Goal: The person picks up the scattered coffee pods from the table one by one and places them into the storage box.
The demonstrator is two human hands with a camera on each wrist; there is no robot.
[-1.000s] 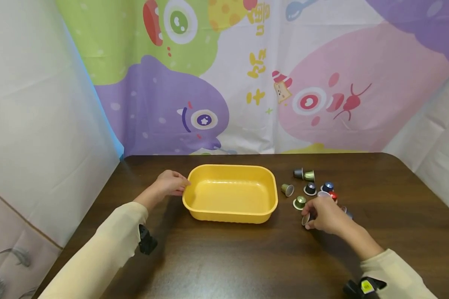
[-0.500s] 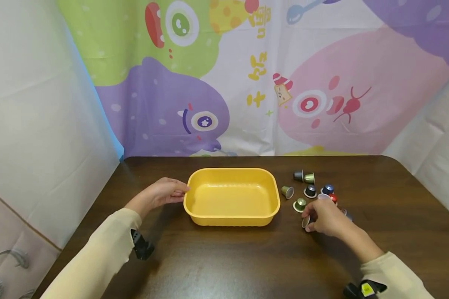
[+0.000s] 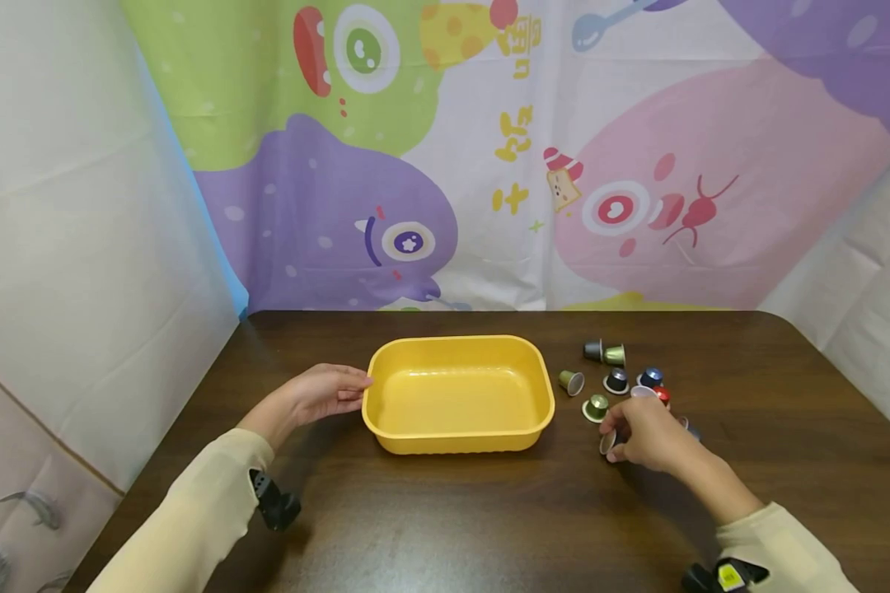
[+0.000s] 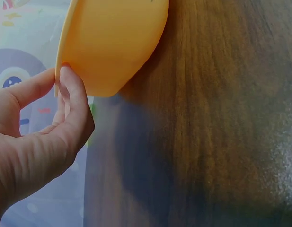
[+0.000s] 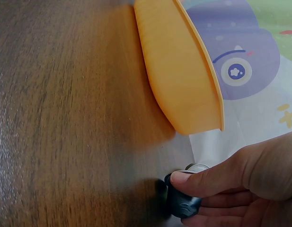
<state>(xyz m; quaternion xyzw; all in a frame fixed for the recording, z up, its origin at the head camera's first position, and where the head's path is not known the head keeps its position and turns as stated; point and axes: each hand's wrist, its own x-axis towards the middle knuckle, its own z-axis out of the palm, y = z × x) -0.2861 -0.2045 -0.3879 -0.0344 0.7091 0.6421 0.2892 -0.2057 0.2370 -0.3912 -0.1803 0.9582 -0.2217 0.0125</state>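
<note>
An empty yellow plastic tub stands on the dark wooden table. At its left end my left hand pinches the rim; the left wrist view shows thumb and finger on either side of the tub's rim. To the right of the tub, my right hand holds a dark coffee capsule between thumb and fingers, its pale round face turned toward the tub. Just beyond those fingers sits a green capsule. A white-faced capsule and a red capsule are partly behind the hand.
More coffee capsules lie around: an olive one beside the tub, a black one, a blue one, and a grey one against a light green one. A cartoon-print curtain hangs behind the table.
My left hand has moved nearer to me along the tub's left end, and the tub has shifted slightly the same way. My right hand stays about where it was, on the dark capsule.
</note>
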